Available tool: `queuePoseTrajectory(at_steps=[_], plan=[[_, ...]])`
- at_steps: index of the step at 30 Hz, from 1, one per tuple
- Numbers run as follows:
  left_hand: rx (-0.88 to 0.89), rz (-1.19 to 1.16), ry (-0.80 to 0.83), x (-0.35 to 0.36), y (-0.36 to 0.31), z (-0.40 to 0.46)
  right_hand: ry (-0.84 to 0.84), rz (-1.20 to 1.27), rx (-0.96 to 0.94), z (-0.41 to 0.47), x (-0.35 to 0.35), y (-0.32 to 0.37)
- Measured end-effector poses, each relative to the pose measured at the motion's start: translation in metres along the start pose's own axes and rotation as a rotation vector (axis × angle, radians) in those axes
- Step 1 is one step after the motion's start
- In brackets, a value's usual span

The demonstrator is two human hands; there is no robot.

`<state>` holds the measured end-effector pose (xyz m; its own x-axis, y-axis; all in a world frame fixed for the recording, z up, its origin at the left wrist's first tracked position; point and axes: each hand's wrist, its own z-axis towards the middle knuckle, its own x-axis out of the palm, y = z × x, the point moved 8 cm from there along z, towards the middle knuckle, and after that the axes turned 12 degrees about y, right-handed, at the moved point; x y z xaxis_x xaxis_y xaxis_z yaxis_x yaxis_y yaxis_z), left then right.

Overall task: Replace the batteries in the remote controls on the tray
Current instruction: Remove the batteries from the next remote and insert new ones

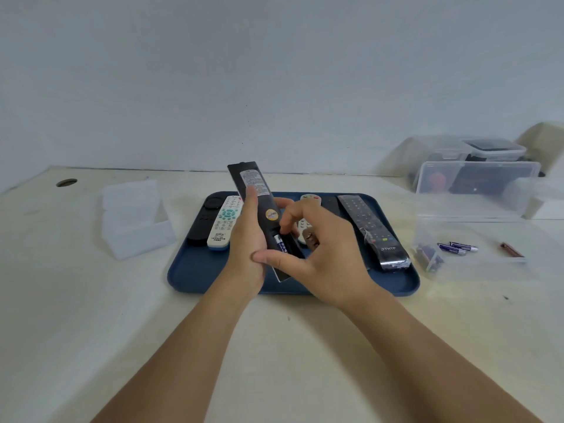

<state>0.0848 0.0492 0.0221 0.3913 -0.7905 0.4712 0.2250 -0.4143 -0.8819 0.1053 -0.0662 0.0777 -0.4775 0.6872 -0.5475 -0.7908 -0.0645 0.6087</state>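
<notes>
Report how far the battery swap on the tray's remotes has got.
Done: nothing visibly finished. In hand: the left hand holds a long black remote back-up, compartment open with a blue-and-white battery inside; the right hand works at it. Left: the white remote and wrapped black remote lie face-up on the blue tray.

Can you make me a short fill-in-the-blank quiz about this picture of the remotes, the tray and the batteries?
1. The left hand holds a black remote above a ____ tray.
2. The battery compartment of that remote is open and a ____ shows inside it.
3. The right hand's fingertips sit at the open ____.
4. Loose batteries lie in a clear box to the ____ of the tray.

Missing words: blue; battery; compartment; right
</notes>
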Motion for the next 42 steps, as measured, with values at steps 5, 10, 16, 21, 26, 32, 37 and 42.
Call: queuePoseTrajectory(at_steps=[5,10,16,21,26,32,37,42], plan=[[-0.035,-0.048,-0.107,0.002,0.006,-0.003,-0.066,-0.025,-0.042,-0.002,0.009,-0.001],[0.004,0.032,-0.111,-0.004,0.006,-0.005,-0.093,-0.071,-0.063,-0.002,0.015,0.002],[0.052,0.088,-0.042,-0.002,0.007,-0.006,-0.055,-0.1,-0.054,0.002,0.022,-0.001],[0.051,0.124,-0.111,-0.007,0.007,-0.005,-0.1,-0.078,-0.001,0.001,0.022,-0.01],[0.013,0.123,-0.202,-0.014,0.009,-0.003,-0.142,0.086,0.156,0.0,0.017,-0.025],[0.018,0.144,-0.166,-0.014,0.007,0.004,-0.412,0.871,0.646,-0.013,0.015,-0.082],[0.021,0.051,-0.155,-0.012,0.009,0.006,-0.434,1.778,0.731,-0.009,0.01,-0.092],[-0.017,-0.044,0.0,0.007,0.017,0.007,-0.301,1.604,0.666,-0.011,-0.03,-0.093]])
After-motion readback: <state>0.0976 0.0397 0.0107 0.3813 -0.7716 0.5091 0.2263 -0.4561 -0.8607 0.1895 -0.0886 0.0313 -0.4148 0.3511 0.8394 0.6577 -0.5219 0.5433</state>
